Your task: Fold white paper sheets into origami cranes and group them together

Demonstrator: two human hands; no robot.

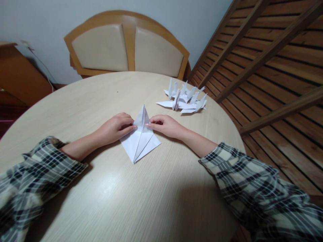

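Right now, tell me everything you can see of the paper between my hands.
The folded paper is plain white and thin-looking, creased down its middle, with a narrow pointed flap above a wider, diamond-like lower part. It lies on the pale tabletop, the flap's tip pointing away from you. Your left hand and right hand touch its sides.

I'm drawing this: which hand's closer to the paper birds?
Right: the right hand is front-left of the paper birds; the left hand is farther left, across the folded paper.

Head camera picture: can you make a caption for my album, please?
Left hand and right hand hold a folded white sheet on a pale table, near white paper cranes.
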